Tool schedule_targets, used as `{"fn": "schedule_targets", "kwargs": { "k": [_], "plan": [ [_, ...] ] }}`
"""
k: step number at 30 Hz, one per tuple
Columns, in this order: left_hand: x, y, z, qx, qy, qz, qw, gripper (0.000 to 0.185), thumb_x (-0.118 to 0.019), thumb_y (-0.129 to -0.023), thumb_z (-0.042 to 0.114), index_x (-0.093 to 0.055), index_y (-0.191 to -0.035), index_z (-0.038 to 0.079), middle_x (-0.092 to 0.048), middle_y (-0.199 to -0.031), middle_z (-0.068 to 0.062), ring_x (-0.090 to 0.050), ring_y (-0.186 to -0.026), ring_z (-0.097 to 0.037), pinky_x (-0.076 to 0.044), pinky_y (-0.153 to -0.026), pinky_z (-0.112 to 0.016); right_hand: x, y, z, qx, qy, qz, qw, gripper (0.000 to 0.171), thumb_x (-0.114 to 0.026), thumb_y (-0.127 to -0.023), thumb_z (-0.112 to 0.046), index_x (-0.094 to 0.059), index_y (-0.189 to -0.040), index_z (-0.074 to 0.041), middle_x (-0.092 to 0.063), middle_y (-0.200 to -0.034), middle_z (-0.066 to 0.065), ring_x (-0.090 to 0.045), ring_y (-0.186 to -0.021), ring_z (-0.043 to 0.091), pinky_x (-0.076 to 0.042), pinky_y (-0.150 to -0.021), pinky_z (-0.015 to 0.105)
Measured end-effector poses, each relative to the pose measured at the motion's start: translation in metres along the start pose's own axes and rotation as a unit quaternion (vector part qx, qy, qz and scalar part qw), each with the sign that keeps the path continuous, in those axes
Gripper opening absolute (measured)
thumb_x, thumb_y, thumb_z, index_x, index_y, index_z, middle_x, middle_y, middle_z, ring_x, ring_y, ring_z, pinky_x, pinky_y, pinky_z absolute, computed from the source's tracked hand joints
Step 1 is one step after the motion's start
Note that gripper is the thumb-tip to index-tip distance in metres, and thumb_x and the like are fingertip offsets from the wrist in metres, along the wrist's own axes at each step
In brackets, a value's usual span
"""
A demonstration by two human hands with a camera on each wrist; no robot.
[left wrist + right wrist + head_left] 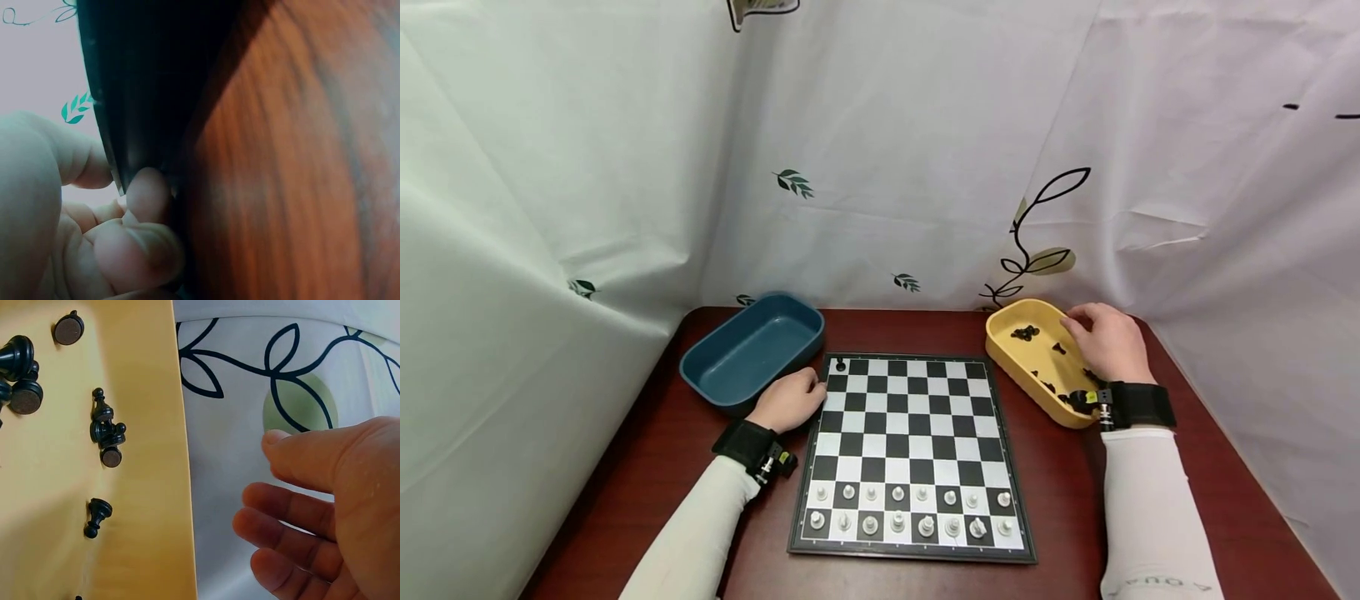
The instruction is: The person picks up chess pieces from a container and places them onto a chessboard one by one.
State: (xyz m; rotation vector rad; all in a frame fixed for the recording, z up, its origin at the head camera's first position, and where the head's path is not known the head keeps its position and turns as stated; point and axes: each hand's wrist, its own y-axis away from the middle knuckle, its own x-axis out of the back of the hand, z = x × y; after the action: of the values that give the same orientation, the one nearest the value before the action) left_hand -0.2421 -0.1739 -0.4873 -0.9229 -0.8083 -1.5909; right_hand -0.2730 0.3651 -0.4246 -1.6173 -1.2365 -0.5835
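A chessboard [917, 425] lies on the table, with white pieces [897, 522] in two rows at its near side. One black piece [840, 365] stands on the far left corner square. My left hand [790, 402] grips the board's left edge; in the left wrist view its fingers pinch the dark board [147, 87], which rises off the wood. Over the far right side of a yellow tray [1017, 373] is my right hand [1111, 343]. Its fingers [281, 509] are loosely bent with nothing between them. Black chess pieces [100, 515] lie scattered inside that tray.
A dark blue tray [756, 346] stands at the back left, close to the left hand. Behind the reddish-brown table [910, 329] hangs a white curtain [887, 167] with leaf prints, which also runs along both sides.
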Motion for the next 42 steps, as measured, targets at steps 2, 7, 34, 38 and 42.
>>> {"fn": "schedule_targets", "kwargs": {
  "k": [2,7,34,38,42],
  "plan": [
    [0.0,0.0,0.0,0.0,0.0,0.001,1.0,0.025,-0.056,-0.113,0.032,-0.065,-0.096,0.015,-0.057,-0.079,-0.004,-0.055,-0.07,-0.023,-0.044,-0.072,-0.04,-0.001,0.0,0.002,-0.001,0.003,-0.008,1.0,0.025,-0.074,-0.108,-0.022,-0.079,-0.119,0.0,-0.076,-0.117,0.026,-0.07,-0.103,0.047,-0.05,-0.09,0.064],
    [0.0,-0.001,0.0,0.004,-0.001,0.003,1.0,0.027,-0.056,-0.112,0.031,-0.062,-0.092,0.015,-0.054,-0.077,-0.005,-0.054,-0.069,-0.024,-0.042,-0.07,-0.04,-0.007,-0.002,0.006,-0.004,0.01,-0.041,0.999,0.026,-0.075,-0.106,-0.021,-0.079,-0.12,0.001,-0.078,-0.111,0.025,-0.071,-0.095,0.044,-0.051,-0.084,0.062],
    [-0.001,-0.004,-0.002,0.004,0.003,-0.01,0.9999,0.028,-0.055,-0.111,0.034,-0.061,-0.09,0.016,-0.053,-0.076,-0.005,-0.053,-0.067,-0.022,-0.041,-0.068,-0.039,-0.027,0.005,0.013,0.011,0.024,-0.224,0.974,0.034,-0.078,-0.096,-0.012,-0.074,-0.123,0.01,-0.076,-0.109,0.026,-0.068,-0.099,0.042,-0.055,-0.09,0.06],
    [-0.001,-0.004,-0.001,0.004,0.003,-0.01,0.9999,0.028,-0.055,-0.111,0.033,-0.061,-0.09,0.016,-0.052,-0.076,-0.005,-0.052,-0.067,-0.023,-0.04,-0.068,-0.039,-0.028,0.004,0.015,0.034,0.018,-0.239,0.97,0.01,-0.075,-0.091,-0.003,-0.068,-0.084,-0.004,-0.053,-0.069,0.0,-0.051,-0.067,0.022,-0.043,-0.066,0.04],
    [-0.002,-0.005,-0.002,0.005,0.002,-0.008,1.0,0.028,-0.055,-0.111,0.033,-0.061,-0.09,0.016,-0.053,-0.076,-0.005,-0.053,-0.067,-0.023,-0.04,-0.068,-0.039,-0.03,0.003,0.017,0.042,0.01,-0.255,0.966,0.014,-0.071,-0.085,0.005,-0.067,-0.078,-0.006,-0.046,-0.065,-0.005,-0.045,-0.063,0.018,-0.036,-0.061,0.034]
  ]
}}
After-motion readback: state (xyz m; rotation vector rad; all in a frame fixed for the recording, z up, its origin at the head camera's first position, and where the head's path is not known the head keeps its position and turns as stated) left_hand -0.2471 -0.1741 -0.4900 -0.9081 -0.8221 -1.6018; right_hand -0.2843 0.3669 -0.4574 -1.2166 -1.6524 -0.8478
